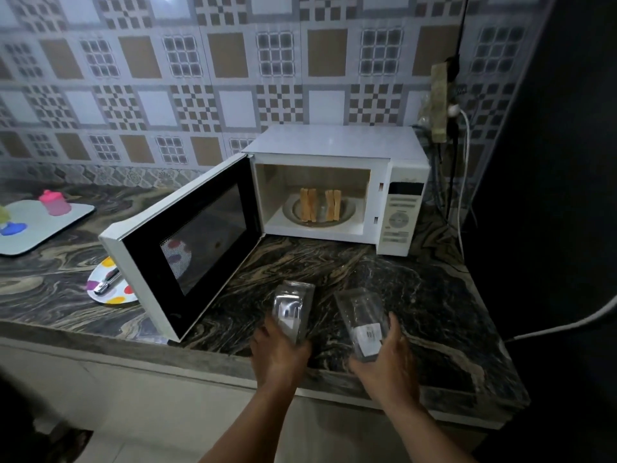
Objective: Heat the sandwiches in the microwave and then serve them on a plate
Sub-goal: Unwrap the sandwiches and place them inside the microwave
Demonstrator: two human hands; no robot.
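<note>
A white microwave (337,145) stands on the marble counter with its door (187,248) swung wide open to the left. Inside, two sandwiches (320,205) stand on edge on the round turntable plate (347,208). My left hand (278,352) grips a clear plastic sandwich box (293,305) over the counter in front of the microwave. My right hand (387,355) grips a second clear plastic box (362,317) beside it. Both boxes look empty. A white plate with coloured dots (110,289) lies left of the door, partly hidden behind it, with metal tongs (107,282) on it.
A grey tray (43,225) at the far left carries a pink cup (55,202) and a blue item (13,228). A power strip (439,101) and cables hang on the wall right of the microwave. The counter's front edge (367,392) runs under my wrists.
</note>
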